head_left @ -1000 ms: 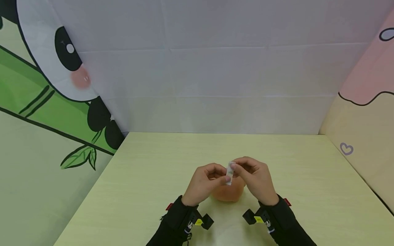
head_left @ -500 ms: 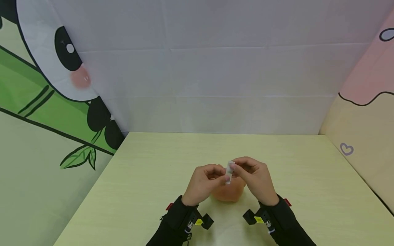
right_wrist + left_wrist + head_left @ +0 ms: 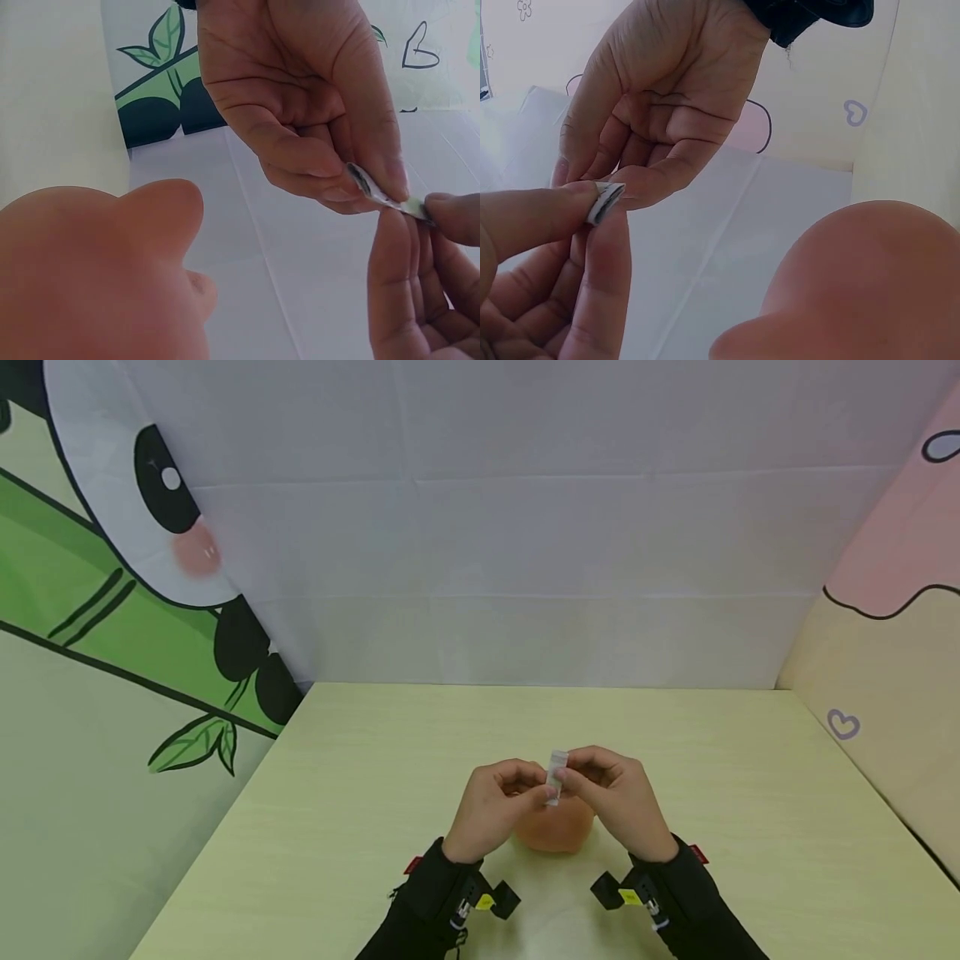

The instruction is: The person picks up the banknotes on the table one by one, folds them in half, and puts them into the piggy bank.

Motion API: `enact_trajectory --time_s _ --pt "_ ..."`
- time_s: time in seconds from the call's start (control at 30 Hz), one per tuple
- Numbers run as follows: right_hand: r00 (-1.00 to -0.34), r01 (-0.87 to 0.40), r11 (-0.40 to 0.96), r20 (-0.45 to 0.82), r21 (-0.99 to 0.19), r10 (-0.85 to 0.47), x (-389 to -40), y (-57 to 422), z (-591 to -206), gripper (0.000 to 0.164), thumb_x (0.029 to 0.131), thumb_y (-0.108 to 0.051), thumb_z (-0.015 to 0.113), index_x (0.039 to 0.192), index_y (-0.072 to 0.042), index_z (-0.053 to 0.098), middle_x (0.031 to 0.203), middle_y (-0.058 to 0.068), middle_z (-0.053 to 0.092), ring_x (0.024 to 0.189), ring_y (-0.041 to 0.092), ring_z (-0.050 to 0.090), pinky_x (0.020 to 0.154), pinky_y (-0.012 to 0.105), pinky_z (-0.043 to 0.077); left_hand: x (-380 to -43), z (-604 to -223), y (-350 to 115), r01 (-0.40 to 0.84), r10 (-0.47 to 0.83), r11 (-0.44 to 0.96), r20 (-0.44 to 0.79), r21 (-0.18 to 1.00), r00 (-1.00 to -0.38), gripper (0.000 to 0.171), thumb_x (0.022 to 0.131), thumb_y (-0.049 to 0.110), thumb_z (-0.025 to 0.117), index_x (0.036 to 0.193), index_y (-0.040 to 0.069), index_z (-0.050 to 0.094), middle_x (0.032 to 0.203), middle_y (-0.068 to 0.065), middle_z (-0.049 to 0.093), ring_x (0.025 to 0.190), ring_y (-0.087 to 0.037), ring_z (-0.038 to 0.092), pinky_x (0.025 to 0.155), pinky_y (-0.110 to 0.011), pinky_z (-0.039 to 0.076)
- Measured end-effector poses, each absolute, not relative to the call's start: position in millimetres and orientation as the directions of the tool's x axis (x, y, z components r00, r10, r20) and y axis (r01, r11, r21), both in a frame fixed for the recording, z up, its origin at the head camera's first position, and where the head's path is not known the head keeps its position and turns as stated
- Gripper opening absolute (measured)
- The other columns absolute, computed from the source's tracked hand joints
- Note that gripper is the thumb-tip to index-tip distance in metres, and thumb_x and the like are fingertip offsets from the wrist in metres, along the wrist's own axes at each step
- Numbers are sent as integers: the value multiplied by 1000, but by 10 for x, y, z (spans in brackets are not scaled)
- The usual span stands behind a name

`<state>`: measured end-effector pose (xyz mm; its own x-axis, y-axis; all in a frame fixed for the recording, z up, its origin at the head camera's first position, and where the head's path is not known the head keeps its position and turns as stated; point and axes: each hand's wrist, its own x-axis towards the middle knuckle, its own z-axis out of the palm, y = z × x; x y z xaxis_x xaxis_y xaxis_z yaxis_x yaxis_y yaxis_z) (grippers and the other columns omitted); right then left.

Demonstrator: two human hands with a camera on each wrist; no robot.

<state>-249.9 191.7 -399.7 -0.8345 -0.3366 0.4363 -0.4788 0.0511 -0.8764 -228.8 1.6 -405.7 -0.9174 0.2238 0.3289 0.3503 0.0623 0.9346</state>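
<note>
Between both hands, above the table, is a small folded white paper strip (image 3: 557, 773), perhaps a bandage wrapper. My left hand (image 3: 491, 807) pinches its lower end between thumb and fingers. With thumb and forefinger, my right hand (image 3: 620, 799) holds the upper end. In the left wrist view the folded edge of the strip (image 3: 606, 201) shows a dark line inside. Behind and below the hands a smooth peach-orange rounded figure (image 3: 557, 828) rests on the table, partly hidden by them. The right wrist view shows rounded bumps on this figure (image 3: 90, 277).
The pale wooden-look table (image 3: 360, 752) extends around the hands. A white cloth backdrop (image 3: 525, 552) hangs at its far edge. Printed cartoon panels stand at the left (image 3: 112, 710) and right (image 3: 885, 677). Black wrist cameras sit on both sleeves.
Both hands and the strip have shifted slightly left. The right thumb sits a little lower on the strip. The peach-orange figure stays in place.
</note>
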Motion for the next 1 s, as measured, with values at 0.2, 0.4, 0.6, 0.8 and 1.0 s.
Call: enact_trajectory --time_s 0.2,0.4,0.6,0.8,1.0 --pt "-835 -483 63 438 -873 -332 -2508 1927 -4004 14 93 -8 66 104 0 69 89 -5 70 75 12 68 69 29 58 -2294 -4084 24 365 223 64 343 929 -913 16 90 11 70 99 -3 69 96 -24 68 75 -15 69 71 -27 58" --pt "-841 -480 63 438 -875 -319 -2528 1923 -4015 13 92 -8 67 101 1 69 87 -5 69 72 12 67 67 30 58 -2288 -4099 26 369 222 53 350 928 -910 18 90 10 70 101 -3 68 96 -25 68 75 -11 68 73 -28 58" --pt "-832 -496 49 458 -867 -314 -2531 1918 -4015 12 92 -5 66 100 2 69 85 -8 68 70 12 66 66 30 58 -2294 -4110 27 385 224 41 366 922 -903 18 90 9 69 103 -3 68 97 -25 67 77 -8 67 74 -28 58" --pt "-804 -532 10 501 -847 -321 -2548 1914 -4024 11 92 -2 65 101 3 69 87 -9 68 70 11 65 66 29 58 -2295 -4124 11 403 224 50 383 914 -896 19 91 10 69 106 -1 67 103 -21 67 87 -5 65 79 -27 57" --pt "-755 -590 -65 578 -805 -311 -2590 1934 -4041 11 91 4 63 102 6 68 86 -6 68 70 15 65 65 28 57 -2312 -4171 -42 405 231 40 386 914 -893 27 92 13 69 116 3 63 115 -19 63 105 -19 65 90 -29 56"
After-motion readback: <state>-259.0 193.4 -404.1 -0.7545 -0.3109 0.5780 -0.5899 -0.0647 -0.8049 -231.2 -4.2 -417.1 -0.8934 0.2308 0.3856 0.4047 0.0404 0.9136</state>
